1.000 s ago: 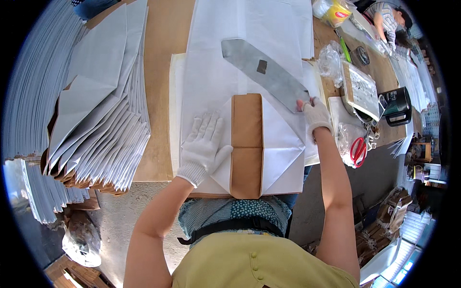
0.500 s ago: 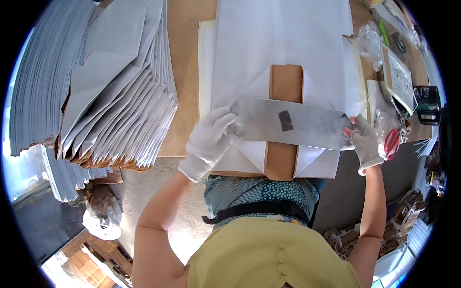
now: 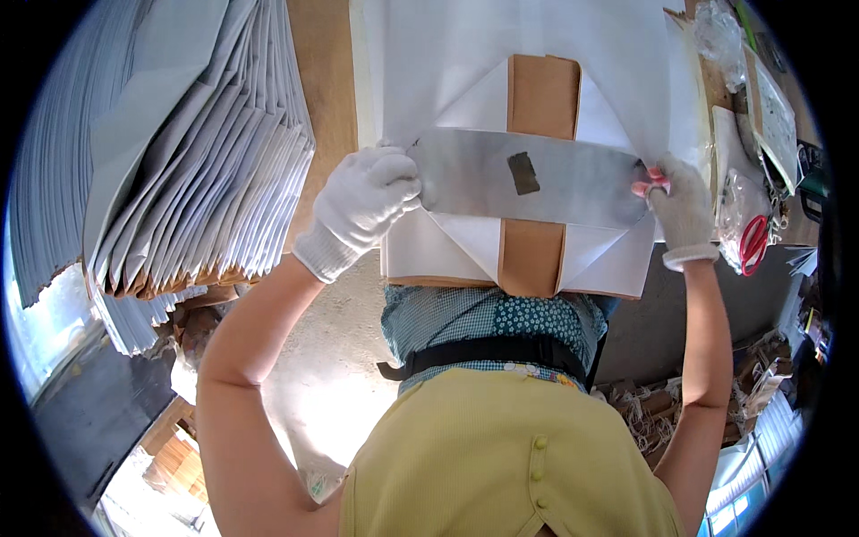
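Wooden worktop (image 3: 318, 98) ran beneath everything, with a tall fanned stack of folded white paper bags (image 3: 192, 170) at the person's left. Straight ahead lay a white paper bag (image 3: 528, 80), its bottom folded into triangles over a brown card insert (image 3: 537, 89). Across that insert sat a flat grey metal plate (image 3: 537, 177) — held level at both ends. The gloved left hand (image 3: 362, 206) had its fingers curled tight on the plate's left end; the gloved right hand (image 3: 678, 208) pinched the right end. Red-handled scissors (image 3: 753, 242) lay just beside the right wrist.
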Action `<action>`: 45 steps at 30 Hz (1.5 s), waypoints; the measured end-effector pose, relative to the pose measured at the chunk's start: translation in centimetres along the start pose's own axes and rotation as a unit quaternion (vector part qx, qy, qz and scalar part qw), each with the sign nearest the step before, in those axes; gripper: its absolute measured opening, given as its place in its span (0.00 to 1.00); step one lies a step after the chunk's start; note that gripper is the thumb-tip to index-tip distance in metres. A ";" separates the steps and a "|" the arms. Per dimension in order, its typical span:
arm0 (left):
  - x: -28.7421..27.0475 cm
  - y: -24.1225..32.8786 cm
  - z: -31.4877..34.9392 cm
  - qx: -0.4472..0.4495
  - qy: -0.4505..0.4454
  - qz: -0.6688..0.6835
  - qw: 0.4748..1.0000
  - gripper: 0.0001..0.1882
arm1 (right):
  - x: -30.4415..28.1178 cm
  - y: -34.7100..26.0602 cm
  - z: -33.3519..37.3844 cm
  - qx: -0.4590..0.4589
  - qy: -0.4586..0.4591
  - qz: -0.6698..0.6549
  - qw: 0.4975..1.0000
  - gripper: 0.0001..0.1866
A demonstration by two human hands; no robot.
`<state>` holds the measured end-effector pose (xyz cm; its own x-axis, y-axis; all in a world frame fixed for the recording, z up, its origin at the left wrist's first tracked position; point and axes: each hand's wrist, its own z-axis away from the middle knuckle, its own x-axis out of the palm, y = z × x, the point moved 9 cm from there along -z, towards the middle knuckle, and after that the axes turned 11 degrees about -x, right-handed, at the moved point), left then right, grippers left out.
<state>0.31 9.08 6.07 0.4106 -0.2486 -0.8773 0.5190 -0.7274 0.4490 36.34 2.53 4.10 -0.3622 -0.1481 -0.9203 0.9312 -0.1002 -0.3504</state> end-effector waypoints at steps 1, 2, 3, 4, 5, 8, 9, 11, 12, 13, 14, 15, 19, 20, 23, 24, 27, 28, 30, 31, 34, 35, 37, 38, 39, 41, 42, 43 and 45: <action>0.4 0.8 -0.2 -0.003 -0.028 -0.039 0.999 0.18 | -0.6 -0.8 -0.7 -0.018 -0.022 0.048 0.998 0.13; 0.4 2.2 -0.5 -0.007 -0.035 -0.062 0.997 0.18 | -0.7 -1.5 -1.4 -0.034 -0.043 0.086 0.995 0.12; 0.5 3.7 -1.0 -0.010 -0.042 -0.084 0.996 0.17 | -0.6 -2.2 -2.2 -0.050 -0.065 0.124 0.989 0.12; 0.8 4.8 -1.5 -0.010 -0.047 -0.102 0.994 0.17 | -0.5 -2.6 -2.9 -0.061 -0.086 0.166 0.981 0.11; 1.9 5.5 -1.6 0.001 -0.062 -0.119 0.991 0.14 | -0.4 -2.8 -3.8 -0.085 -0.079 0.172 0.978 0.14; 5.1 6.2 -2.2 0.034 -0.031 -0.164 0.985 0.06 | 0.3 -3.4 -5.5 -0.019 -0.138 0.168 0.976 0.15; 5.7 6.3 -2.9 0.027 -0.086 -0.153 0.984 0.05 | 0.6 -2.4 -5.6 0.001 -0.169 0.102 0.980 0.16; 5.5 6.2 -3.2 0.017 -0.086 -0.118 0.989 0.06 | 2.0 -0.6 -5.4 0.038 -0.226 -0.035 0.973 0.20; 5.6 5.9 -3.2 0.011 -0.087 -0.102 0.991 0.07 | 1.6 -0.4 -4.5 0.027 -0.205 -0.066 0.976 0.21; 5.5 5.5 -3.0 0.003 -0.072 -0.071 0.995 0.07 | 1.2 -0.8 -3.0 0.010 -0.184 -0.098 0.978 0.22; 5.4 5.1 -3.1 -0.005 -0.057 -0.035 0.998 0.07 | 0.8 -1.1 -1.6 -0.004 -0.161 -0.131 0.978 0.23; 5.1 4.9 -3.1 -0.015 -0.045 -0.001 0.999 0.08 | 0.4 -1.7 -0.4 -0.052 -0.140 -0.087 0.985 0.24; 4.6 3.7 -2.3 -0.086 0.008 0.081 0.993 0.08 | -0.2 -4.9 2.7 -0.170 -0.074 0.009 0.983 0.27; 4.7 3.3 -2.3 -0.128 0.009 0.098 0.987 0.09 | -0.3 -5.4 2.8 -0.175 -0.057 0.016 0.983 0.27; 5.2 3.2 -2.7 -0.229 0.005 0.119 0.966 0.12 | 0.4 -5.2 1.9 -0.170 -0.034 0.063 0.983 0.28; 5.5 3.2 -2.7 -0.247 -0.002 0.108 0.963 0.16 | 0.9 -5.0 1.5 -0.160 -0.054 0.063 0.984 0.28; 3.5 3.0 -4.1 -0.296 0.010 -0.037 0.954 0.32 | 1.7 -4.7 0.0 -0.125 -0.105 0.068 0.984 0.30; 2.5 2.7 -4.8 -0.305 0.018 -0.107 0.946 0.39 | 1.5 -5.0 -0.7 -0.104 -0.118 0.071 0.985 0.31; 2.3 1.3 -6.4 -0.285 0.064 -0.084 0.953 0.42 | 1.1 -5.0 -1.3 -0.107 -0.085 0.112 0.984 0.36; 2.0 0.7 -7.2 -0.274 0.086 -0.073 0.955 0.43 | 0.9 -4.9 -1.5 -0.130 -0.041 0.150 0.979 0.39; 2.9 -1.3 -8.6 -0.352 0.063 0.224 0.907 0.36 | 0.8 -4.1 -2.6 -0.109 -0.025 0.142 0.983 0.55; 3.6 -1.4 -9.1 -0.354 0.011 0.195 0.914 0.32 | 0.8 -3.6 -2.7 -0.092 -0.027 0.141 0.985 0.57; 5.6 -1.9 -9.2 -0.363 -0.093 0.133 0.917 0.24 | 1.0 -2.9 -2.9 -0.061 -0.039 0.118 0.990 0.58; 5.4 -1.7 -9.3 -0.353 -0.071 0.123 0.925 0.20 | 1.1 -3.0 -2.7 -0.058 -0.047 0.111 0.991 0.57; 5.2 -1.4 -9.2 -0.342 -0.049 0.114 0.931 0.17 | 1.1 -3.3 -2.4 -0.054 -0.055 0.105 0.992 0.55; 5.2 -0.5 -8.8 -0.318 -0.015 0.113 0.941 0.16 | 1.2 -3.3 -1.5 -0.082 -0.030 0.075 0.993 0.48; 5.0 -0.2 -8.6 -0.304 -0.002 0.116 0.946 0.18 | 1.6 -2.9 -1.0 -0.077 -0.020 0.062 0.995 0.46; 4.8 0.5 -8.3 -0.291 0.010 0.119 0.949 0.20 | 2.0 -2.7 -0.4 -0.073 -0.013 0.048 0.996 0.43; 4.6 1.3 -8.2 -0.306 0.014 0.165 0.938 0.22 | 2.3 -2.7 0.5 -0.084 0.010 0.034 0.996 0.38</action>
<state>9.00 12.19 4.01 0.6396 -0.3732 -0.6721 0.6892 -0.1089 0.7163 32.96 1.91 2.98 -0.2985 -0.1297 -0.9456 0.9479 0.0756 -0.3096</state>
